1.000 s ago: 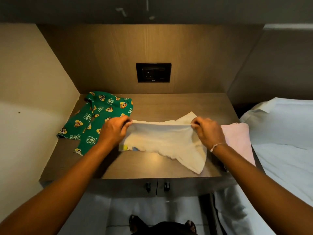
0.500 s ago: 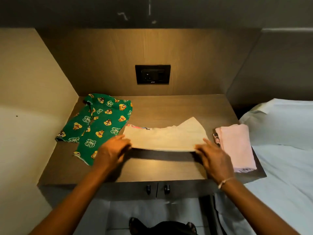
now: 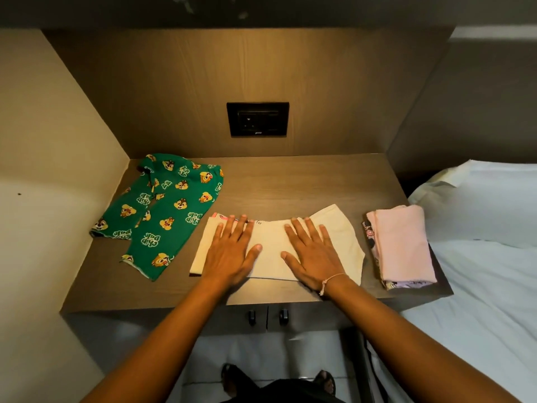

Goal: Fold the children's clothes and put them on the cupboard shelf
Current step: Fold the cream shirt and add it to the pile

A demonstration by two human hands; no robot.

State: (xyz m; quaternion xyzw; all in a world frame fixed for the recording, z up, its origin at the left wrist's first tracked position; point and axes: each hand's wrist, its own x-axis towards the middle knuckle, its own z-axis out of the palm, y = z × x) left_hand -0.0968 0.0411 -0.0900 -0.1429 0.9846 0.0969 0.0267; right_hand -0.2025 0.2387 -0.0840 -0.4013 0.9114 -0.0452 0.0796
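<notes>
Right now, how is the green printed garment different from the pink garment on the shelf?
The green printed garment lies spread open and unfolded, legs apart, at the left by the wall; the pink garment is folded into a compact stack at the right edge by the bed. The green one is dark with cartoon prints all over; the pink one is pale and plain on top, with a print showing only at its edges. Both lie on the wooden shelf, and neither hand touches them.

One head view looks steeply down and forward, close over the shelf (image 3: 290, 181); its far right edge seems cropped.
</notes>
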